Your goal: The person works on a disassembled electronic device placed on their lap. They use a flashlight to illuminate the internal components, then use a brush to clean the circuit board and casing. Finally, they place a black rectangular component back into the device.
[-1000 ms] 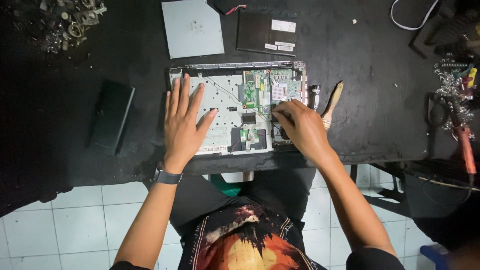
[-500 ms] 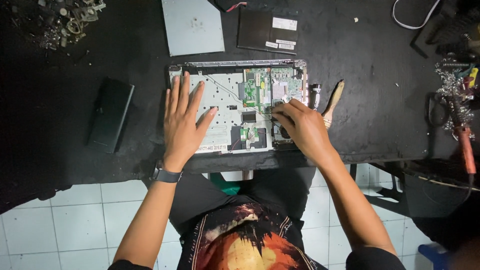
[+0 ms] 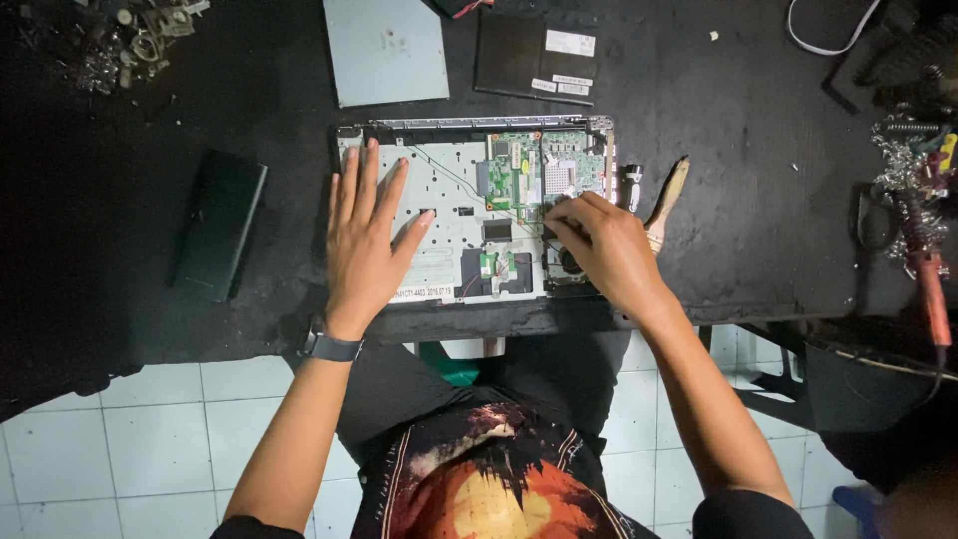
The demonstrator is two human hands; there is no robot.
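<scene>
item: opened laptop base point(image 3: 439, 220), silver inner frame up, lying at the near edge of the black table point(image 3: 758, 230), in front of us.

change since a second ago: almost none. our left hand point(image 3: 361, 235) lies as it did, flat and spread on the left part of the frame, fingers open, gripping nothing, only pressing down. our right hand point(image 3: 609, 255) stays bunched over the right part, just near of the green circuit board point(image 3: 534, 180); its fingertips have crept very slightly. fingers are curled together, but whether they pinch a part or tool we cannot tell; the hand hides it. we judge the work to be at the same spot on the board, one hand steadying, the other at fine work.

around:
- brush with pale wooden handle point(image 3: 667, 195), just right of the base, touching nothing we hold.
- small dark cylinder point(image 3: 633, 186), between base and brush.
- grey flat panel point(image 3: 386, 50), far side, left of a black flat panel point(image 3: 537, 58).
- black slab point(image 3: 220, 222), well left of the base.
- heap of small metal scraps point(image 3: 120, 40), far left corner.
- red-handled tool point(image 3: 930, 284) among wires, far right.
- white cable point(image 3: 833, 35), far right.

in the way: thin wires across the frame run beside our right fingers; the brush lies close to that wrist.
</scene>
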